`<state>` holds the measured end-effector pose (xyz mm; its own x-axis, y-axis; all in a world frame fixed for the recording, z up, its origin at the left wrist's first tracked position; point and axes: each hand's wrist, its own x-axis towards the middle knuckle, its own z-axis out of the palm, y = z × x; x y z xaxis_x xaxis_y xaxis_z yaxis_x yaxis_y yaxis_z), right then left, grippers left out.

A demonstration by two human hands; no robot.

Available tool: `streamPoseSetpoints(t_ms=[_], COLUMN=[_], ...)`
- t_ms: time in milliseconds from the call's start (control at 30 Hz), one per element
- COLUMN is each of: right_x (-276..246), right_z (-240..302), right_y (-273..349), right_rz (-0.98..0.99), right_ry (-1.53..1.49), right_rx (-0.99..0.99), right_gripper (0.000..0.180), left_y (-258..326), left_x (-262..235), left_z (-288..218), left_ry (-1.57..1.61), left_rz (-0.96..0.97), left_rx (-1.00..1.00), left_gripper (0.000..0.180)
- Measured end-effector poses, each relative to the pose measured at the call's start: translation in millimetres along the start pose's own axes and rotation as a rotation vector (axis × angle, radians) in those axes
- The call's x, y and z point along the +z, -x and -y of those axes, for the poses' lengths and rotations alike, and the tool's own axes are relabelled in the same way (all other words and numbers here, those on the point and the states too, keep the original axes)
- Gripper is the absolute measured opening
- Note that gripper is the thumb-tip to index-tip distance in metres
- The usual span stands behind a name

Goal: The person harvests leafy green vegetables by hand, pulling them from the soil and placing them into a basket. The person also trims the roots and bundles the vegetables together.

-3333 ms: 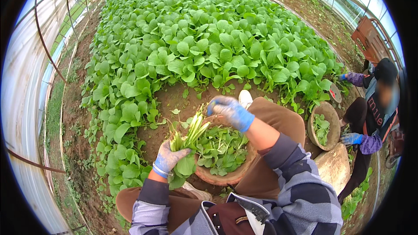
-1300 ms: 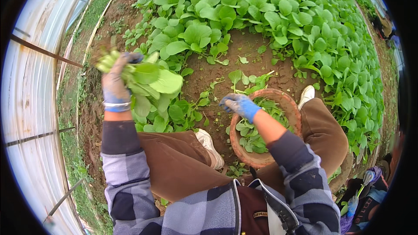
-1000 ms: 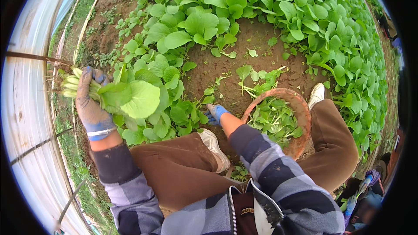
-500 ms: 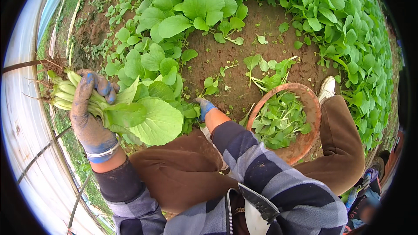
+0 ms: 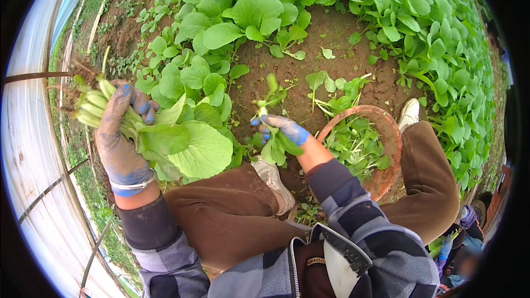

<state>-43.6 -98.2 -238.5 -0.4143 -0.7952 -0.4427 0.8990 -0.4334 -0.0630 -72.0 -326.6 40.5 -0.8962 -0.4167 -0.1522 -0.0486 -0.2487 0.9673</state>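
My left hand, in a muddy blue-and-grey glove, is wrapped round a bunch of leafy greens. Their pale stems and soil-covered roots stick out to the left, while broad leaves hang to the right. My right hand, gloved too, pinches a small green plant above the soil between my feet. Part of that plant rises blurred beyond the fingertips, and its leaves droop below them. Just right of this hand stands a round reddish-brown basin holding loose small leaves and thin stems.
Dense leafy plants grow at the far side and along the right. Pulled plants lie on brown soil beyond the basin. Plastic sheeting runs along the left. Another person is partly seen at the lower right.
My right hand has risen from the plants near my shoe, moving right, and now has a small plant in it. The left hand keeps its bunch, shifted slightly right.
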Motion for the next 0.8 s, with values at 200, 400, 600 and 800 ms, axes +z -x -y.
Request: streamPoseSetpoints(t_ms=[200,400,600,800], right_x=[2.8,114.6,143.7,139.7], right_z=[50.1,59.5,58.2,82.1], right_y=[36.8,92.0,157.9,249.9], right_rz=[-0.385,-0.029,-0.145,0.061], right_ry=[0.571,0.333,0.234,0.097], right_rx=[-0.575,-0.886,-1.068,-1.055], right_gripper=[0.036,0.029,0.028,0.034], left_y=[2.4,44.3,97.9,139.9], left_x=[34.8,83.0,121.9,134.8], left_z=[10.9,70.3,91.0,90.9], left_ry=[-0.161,-0.275,-0.218,-0.195], left_rz=[0.209,0.506,0.681,0.952], left_rx=[-0.077,-0.326,-0.321,-0.465], left_gripper=[0.02,0.037,0.027,0.024])
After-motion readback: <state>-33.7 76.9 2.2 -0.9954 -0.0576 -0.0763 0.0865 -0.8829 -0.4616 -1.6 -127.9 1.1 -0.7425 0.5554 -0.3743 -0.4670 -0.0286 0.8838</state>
